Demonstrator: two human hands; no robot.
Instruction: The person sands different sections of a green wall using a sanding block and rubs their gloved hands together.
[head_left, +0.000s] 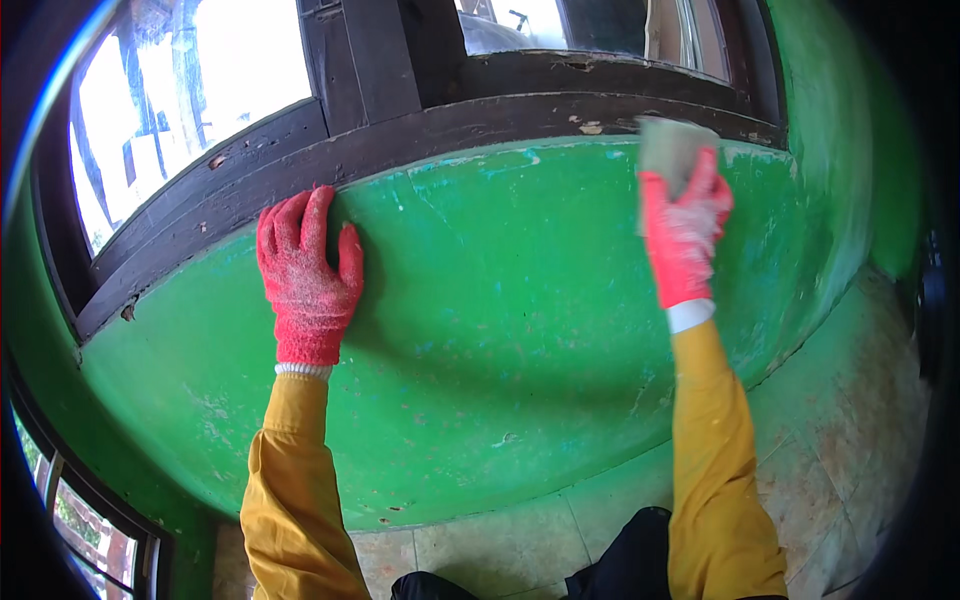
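My right hand, in a dusty red glove, grips a grey-green sheet or pad, perhaps sandpaper. It is blurred and lies over the lower edge of the dark wooden window frame and the top of the green painted wall. My left hand, in a matching dusty glove, rests on the wall with its fingertips at the frame's lower edge; nothing shows in it. The wall bears scuffs, pale scratches and blue flecks, mostly along its top. Chips mark the frame's dark paint.
Glass panes fill the frame above the wall. A second window is at the lower left. Below the wall lies a tiled floor, with my knees over it. Something dark stands at the right rim.
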